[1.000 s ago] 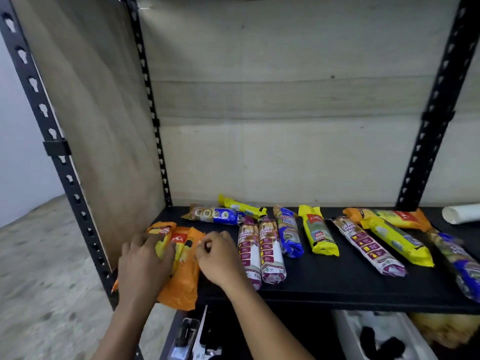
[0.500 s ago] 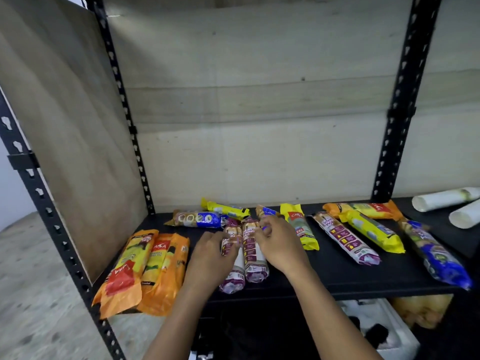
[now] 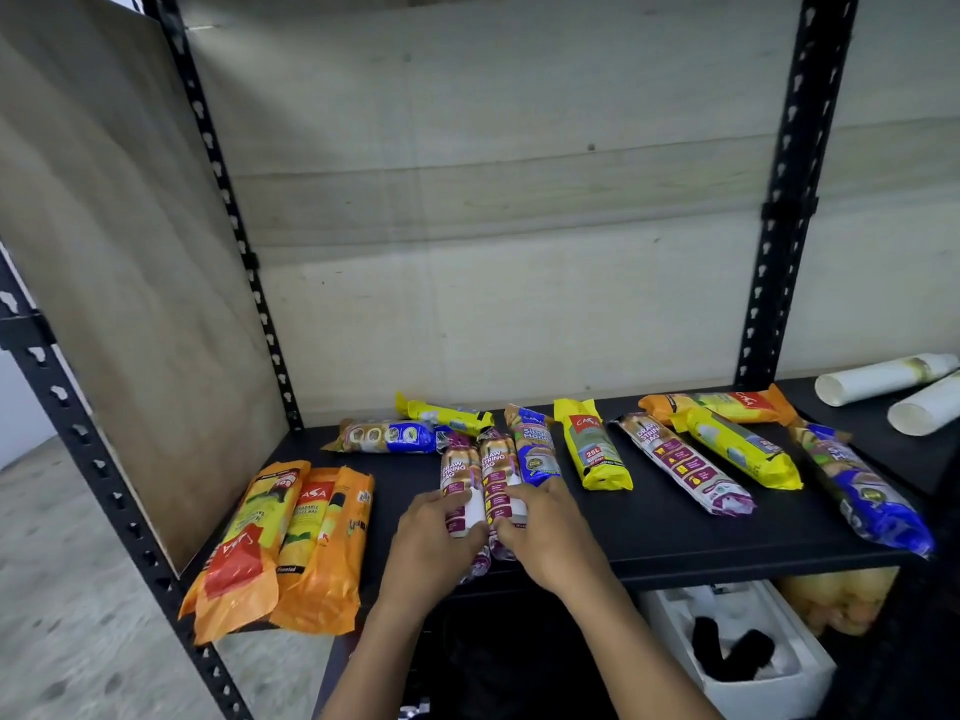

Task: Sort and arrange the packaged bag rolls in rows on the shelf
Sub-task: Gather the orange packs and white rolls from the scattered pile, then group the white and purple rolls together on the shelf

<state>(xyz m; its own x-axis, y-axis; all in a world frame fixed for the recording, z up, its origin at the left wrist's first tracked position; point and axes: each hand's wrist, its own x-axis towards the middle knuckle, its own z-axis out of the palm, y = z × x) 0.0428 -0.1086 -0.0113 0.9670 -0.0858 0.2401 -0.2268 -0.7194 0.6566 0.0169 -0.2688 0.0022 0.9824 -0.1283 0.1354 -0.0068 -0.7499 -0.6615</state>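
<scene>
Two purple-and-white draw string bag rolls lie side by side near the front of the black shelf (image 3: 675, 532). My left hand (image 3: 431, 543) grips the left roll (image 3: 460, 478) at its near end, and my right hand (image 3: 545, 532) grips the right roll (image 3: 496, 470). Beside them lies a blue roll (image 3: 535, 449), then a yellow roll (image 3: 592, 446), a third draw string roll (image 3: 685, 467), another yellow roll (image 3: 737, 449) and a large blue roll (image 3: 862, 496). Orange packs (image 3: 291, 537) lie at the front left, overhanging the edge.
A blue roll (image 3: 389, 436) and a yellow roll (image 3: 441, 413) lie crosswise at the back. An orange pack (image 3: 727, 402) lies at the back right. White paper tubes (image 3: 883, 379) rest at the far right. A white box (image 3: 737, 652) sits below the shelf.
Both hands left the orange packs at the left and moved right onto the two draw string rolls, closing on their near ends. The camera view shifted right.
</scene>
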